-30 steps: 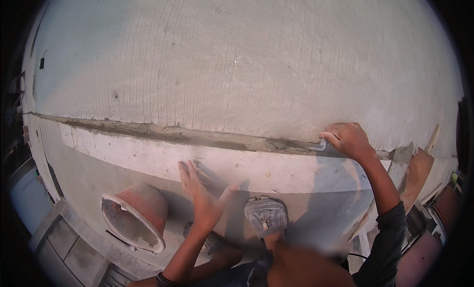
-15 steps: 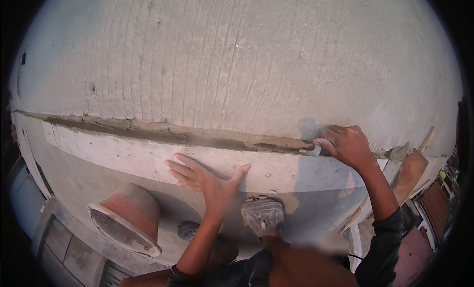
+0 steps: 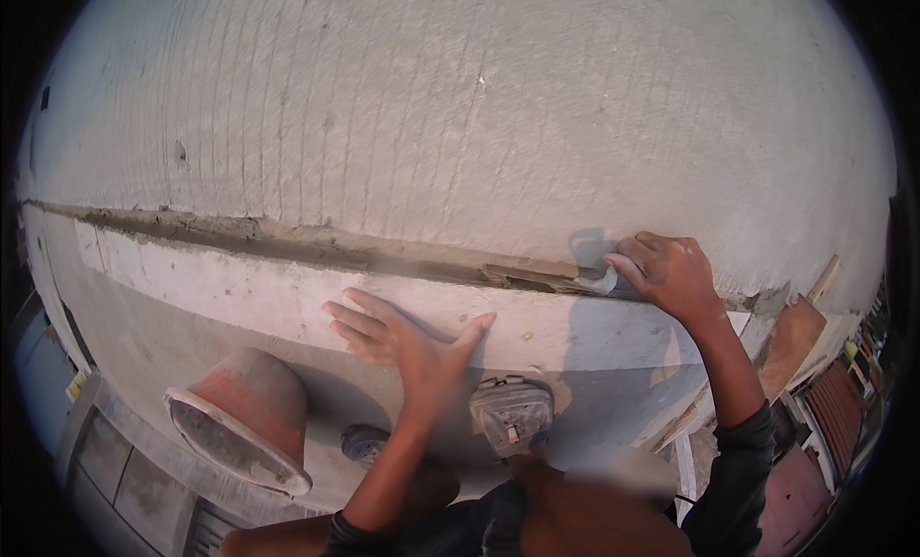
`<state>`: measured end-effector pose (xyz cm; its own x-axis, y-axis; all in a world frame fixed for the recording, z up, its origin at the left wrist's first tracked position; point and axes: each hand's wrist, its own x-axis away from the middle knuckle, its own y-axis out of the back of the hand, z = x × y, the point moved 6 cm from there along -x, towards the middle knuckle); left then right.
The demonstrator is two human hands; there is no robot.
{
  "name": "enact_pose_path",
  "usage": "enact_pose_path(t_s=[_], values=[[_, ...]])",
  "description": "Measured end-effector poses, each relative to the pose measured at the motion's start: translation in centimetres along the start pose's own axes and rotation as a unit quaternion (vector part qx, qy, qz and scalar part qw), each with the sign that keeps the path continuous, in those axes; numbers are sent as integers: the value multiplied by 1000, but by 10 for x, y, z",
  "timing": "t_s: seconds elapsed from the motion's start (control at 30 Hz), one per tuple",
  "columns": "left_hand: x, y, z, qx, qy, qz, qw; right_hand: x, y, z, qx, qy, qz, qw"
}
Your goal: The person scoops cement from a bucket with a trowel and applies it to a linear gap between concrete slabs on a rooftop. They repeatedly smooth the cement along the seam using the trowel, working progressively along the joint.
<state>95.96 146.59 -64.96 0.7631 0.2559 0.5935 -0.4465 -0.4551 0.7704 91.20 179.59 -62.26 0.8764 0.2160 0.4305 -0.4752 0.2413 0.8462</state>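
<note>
My right hand (image 3: 661, 270) grips the pale bent handle of a narrow metal trowel (image 3: 537, 277), whose blade lies in a long mortar-lined groove (image 3: 259, 235) below a textured grey concrete surface (image 3: 460, 126). My left hand (image 3: 407, 341) is spread open, fingertips at the face of a long white strip (image 3: 201, 274) along the groove's lower edge. Below it my dusty grey clog (image 3: 510, 410) shows, with another shoe (image 3: 364, 444) partly hidden by my forearm.
A dusty red bucket (image 3: 240, 394) stands tilted at the lower left. Brown boards (image 3: 788, 346) lie at the right near the groove's end. Paved concrete slabs (image 3: 134, 480) show at the lower left edge, and roofing and clutter (image 3: 839, 413) at the far right.
My left hand has moved up and left onto the white strip. My right hand and trowel have slid slightly left along the groove. The camera view has shifted a little.
</note>
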Motion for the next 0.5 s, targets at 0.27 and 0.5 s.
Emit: enact_pose_path(t_s=[0.27, 0.5], values=[[1, 3, 0, -18, 17, -3, 1000, 13, 22, 29, 66, 56, 30, 996], [0, 1, -1, -8, 7, 2, 1000, -3, 15, 26, 51, 61, -30, 996]])
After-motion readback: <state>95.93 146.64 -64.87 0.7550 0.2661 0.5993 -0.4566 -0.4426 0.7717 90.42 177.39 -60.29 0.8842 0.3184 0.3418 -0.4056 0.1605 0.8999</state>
